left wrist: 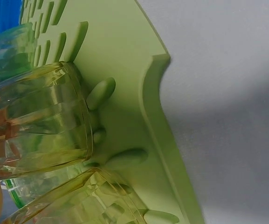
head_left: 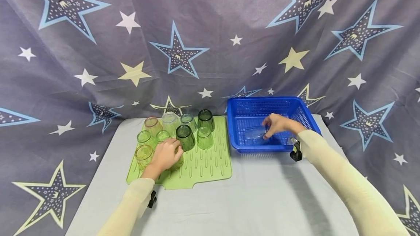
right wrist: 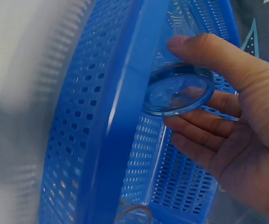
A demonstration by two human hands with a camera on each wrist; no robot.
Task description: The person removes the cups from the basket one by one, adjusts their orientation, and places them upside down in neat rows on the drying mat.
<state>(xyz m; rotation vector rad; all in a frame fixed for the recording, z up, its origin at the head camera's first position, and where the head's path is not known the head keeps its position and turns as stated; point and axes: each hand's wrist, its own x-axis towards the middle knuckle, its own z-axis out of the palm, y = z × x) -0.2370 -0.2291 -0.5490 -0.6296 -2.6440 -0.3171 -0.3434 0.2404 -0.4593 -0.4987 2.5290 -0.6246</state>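
My left hand (head_left: 165, 154) grips an upside-down yellow glass (left wrist: 41, 121) at the front of the green drying mat (head_left: 210, 170). Through the glass, in the left wrist view, its fingertips show blurred. Beside it stands another yellow glass (head_left: 143, 156). Inside the blue basket (head_left: 273, 148) my right hand (head_left: 279, 124) holds a clear glass (right wrist: 178, 91) lying tilted, thumb on one side and fingers on the other. Part of that glass is hidden by the hand and basket rim.
Several more upturned glasses stand behind the left hand: a dark one (head_left: 185, 137), a green one (head_left: 205, 138), a pink one (head_left: 152, 125) and others. Another clear glass (right wrist: 135, 213) lies low in the basket. A star-patterned curtain (head_left: 210, 72) hangs behind the white table (head_left: 256, 199).
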